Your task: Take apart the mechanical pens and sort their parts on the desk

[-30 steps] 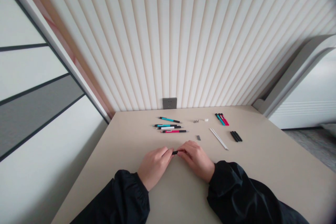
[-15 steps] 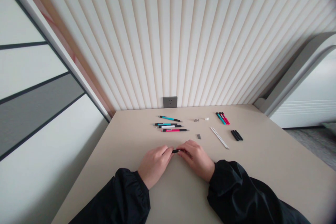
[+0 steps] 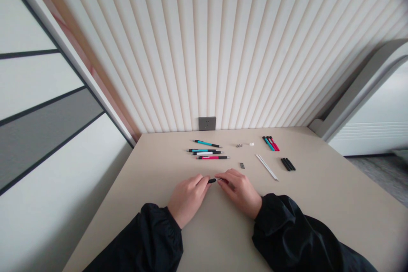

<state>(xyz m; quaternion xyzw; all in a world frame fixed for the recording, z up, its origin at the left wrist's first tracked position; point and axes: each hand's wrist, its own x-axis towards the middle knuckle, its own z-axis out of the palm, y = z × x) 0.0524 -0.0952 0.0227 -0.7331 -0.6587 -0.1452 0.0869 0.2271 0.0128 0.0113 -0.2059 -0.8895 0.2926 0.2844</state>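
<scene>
My left hand point(image 3: 188, 195) is closed in a pinch on a pen with a black grip point(image 3: 211, 181). Only the grip's front end shows; the rest is hidden in my fingers. Right at that end, my right hand point(image 3: 240, 189) pinches a small silvery pen tip point(image 3: 218, 179), mostly covered by the fingertips. Whether tip and grip touch is too small to tell. Beyond my hands lie a pink pen point(image 3: 213, 157), a white pen point(image 3: 205, 153) and two blue pens point(image 3: 207, 143), all with black grips. Small grey metal pieces point(image 3: 242, 165) rest just past my right hand.
Farther back are more tiny metal parts point(image 3: 239, 145) and small white pieces point(image 3: 251, 144). To the right lie thin white rods point(image 3: 267, 167), coloured barrels point(image 3: 270, 143) and black grips point(image 3: 288, 164). A ribbed wall with a socket point(image 3: 207, 123) borders the table point(image 3: 153, 157).
The black grip's front end and the fingertips have risen slightly in the picture, and a little more of the silvery piece shows between my hands. Everything on the table stays put.
</scene>
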